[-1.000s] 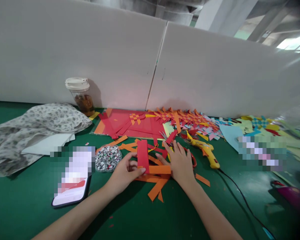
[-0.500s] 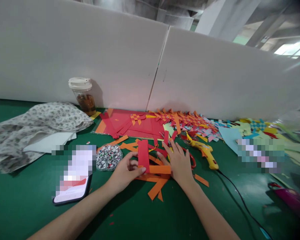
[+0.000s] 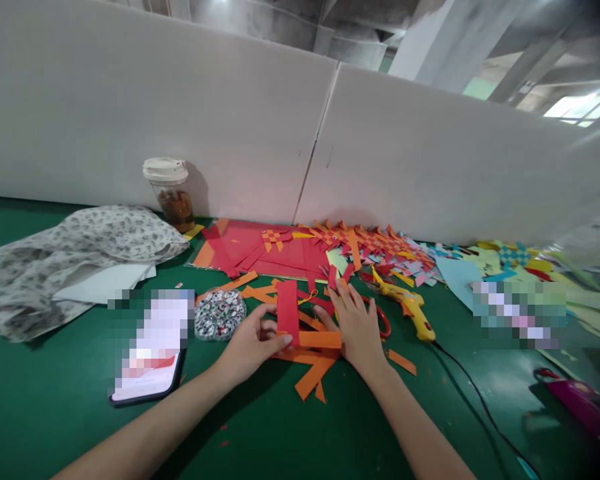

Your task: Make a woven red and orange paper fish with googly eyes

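Observation:
Pinched between the thumb and fingers of my left hand [image 3: 254, 341] is a red paper strip [image 3: 287, 307], held upright. An orange paper strip [image 3: 320, 340] crosses its lower end and runs right toward my other hand. My right hand [image 3: 356, 327] lies with fingers spread over the loose strips, its fingertips at a small red strip [image 3: 333, 277]. Scissors with red handles [image 3: 384, 320] are partly hidden beneath that hand. More orange strips [image 3: 314, 379] lie under and in front of both hands.
Left of my hands are a round case of googly eyes [image 3: 220, 313], a phone [image 3: 153, 353] and a lidded cup [image 3: 173, 197]. A yellow glue gun [image 3: 413, 310] with a cord lies right. Woven paper fish [image 3: 370, 239] are piled along the white partition [image 3: 180, 100].
Both hands keep almost the same pose, and the red and orange strips stay in place. The right hand's fingers shift slightly. The view moves a little.

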The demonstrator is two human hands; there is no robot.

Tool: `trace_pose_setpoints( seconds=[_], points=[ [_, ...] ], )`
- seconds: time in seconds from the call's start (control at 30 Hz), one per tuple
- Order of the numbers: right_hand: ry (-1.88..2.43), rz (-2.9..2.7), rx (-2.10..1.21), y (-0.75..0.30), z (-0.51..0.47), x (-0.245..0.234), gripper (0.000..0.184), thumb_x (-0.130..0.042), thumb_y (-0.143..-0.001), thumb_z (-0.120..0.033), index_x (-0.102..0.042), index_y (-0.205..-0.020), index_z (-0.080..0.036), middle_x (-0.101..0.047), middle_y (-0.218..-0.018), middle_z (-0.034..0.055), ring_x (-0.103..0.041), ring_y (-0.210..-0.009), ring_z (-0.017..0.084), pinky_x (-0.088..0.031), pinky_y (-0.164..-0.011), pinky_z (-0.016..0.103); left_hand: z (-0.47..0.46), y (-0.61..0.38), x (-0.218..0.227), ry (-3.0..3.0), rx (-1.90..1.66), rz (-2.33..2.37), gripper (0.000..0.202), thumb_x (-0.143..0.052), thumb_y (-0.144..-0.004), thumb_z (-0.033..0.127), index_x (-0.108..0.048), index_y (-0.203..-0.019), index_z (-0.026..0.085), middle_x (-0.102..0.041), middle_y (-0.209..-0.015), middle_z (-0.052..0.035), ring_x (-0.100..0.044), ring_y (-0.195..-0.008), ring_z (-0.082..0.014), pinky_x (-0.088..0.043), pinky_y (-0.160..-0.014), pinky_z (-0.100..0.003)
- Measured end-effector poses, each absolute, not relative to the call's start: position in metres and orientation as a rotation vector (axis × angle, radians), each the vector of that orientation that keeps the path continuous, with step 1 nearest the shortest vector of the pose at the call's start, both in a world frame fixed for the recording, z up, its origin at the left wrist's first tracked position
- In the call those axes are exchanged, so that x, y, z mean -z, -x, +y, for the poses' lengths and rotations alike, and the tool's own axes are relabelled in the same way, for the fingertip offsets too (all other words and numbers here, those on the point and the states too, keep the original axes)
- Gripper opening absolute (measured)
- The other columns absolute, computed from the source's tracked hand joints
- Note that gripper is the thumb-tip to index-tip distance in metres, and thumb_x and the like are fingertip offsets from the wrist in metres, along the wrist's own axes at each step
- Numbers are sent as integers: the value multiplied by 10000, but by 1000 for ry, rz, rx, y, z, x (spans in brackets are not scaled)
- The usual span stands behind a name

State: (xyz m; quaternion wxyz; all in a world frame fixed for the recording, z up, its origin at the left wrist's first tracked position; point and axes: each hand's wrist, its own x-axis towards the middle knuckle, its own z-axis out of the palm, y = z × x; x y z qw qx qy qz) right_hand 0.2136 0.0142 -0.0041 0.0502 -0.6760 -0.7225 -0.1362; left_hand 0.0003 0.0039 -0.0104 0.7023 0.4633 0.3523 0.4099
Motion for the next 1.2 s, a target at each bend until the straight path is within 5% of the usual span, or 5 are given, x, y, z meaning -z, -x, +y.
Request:
trace_pose_setpoints(
  seconds=[0.33, 0.67, 0.8, 1.03, 1.2],
  points=[
    [1590, -1730, 237, -219, 2, -3, 430, -430, -880, -434, -575, -1189, -172, -609, -1144, 120, -522, -1106, 250, -389, -961, 415, 4, 0, 8, -1033, -904, 794, 430, -726, -655, 232, -453, -985, 200, -651, -648, 32, -634, -613, -144, -455, -573, -236],
    [1334, -950, -398, -227, 0, -7, 382, -768, -605, -323, -600, -910, -168, -605, -718, -2, -578, -652, 130, -500, -605, 265, 2, 0, 3, -954, -1044, 882, 422, -750, -631, 315, -471, -923, 194, -661, -692, 10, -647, -670, -164, -466, -546, -226],
    [1309, -968, -561, -225, -1, -11, 577, -759, -614, -333, -537, -1131, -206, -624, -786, -6, -587, -678, 125, -507, -619, 256, 3, 0, 6, -948, -1063, 879, 431, -755, -629, 321, -457, -913, 193, -677, -708, -5, -654, -690, -174, -474, -538, -223],
    [1410, -1088, -628, -218, -7, -10, 288, -689, -677, -426, -593, -635, -158, -485, -479, -48, -369, -370, 61, -327, -340, 200, 3, 0, 5, -948, -1058, 882, 417, -761, -626, 317, -471, -899, 193, -666, -668, 5, -651, -649, -160, -463, -528, -214],
    [1256, -1053, -831, -219, -8, -8, 288, -569, -777, -448, -630, -826, -171, -687, -761, 56, -610, -565, 156, -505, -538, 281, 3, 0, 6, -949, -1061, 883, 410, -763, -623, 306, -483, -899, 192, -667, -678, 4, -646, -648, -158, -462, -528, -213]
  ],
)
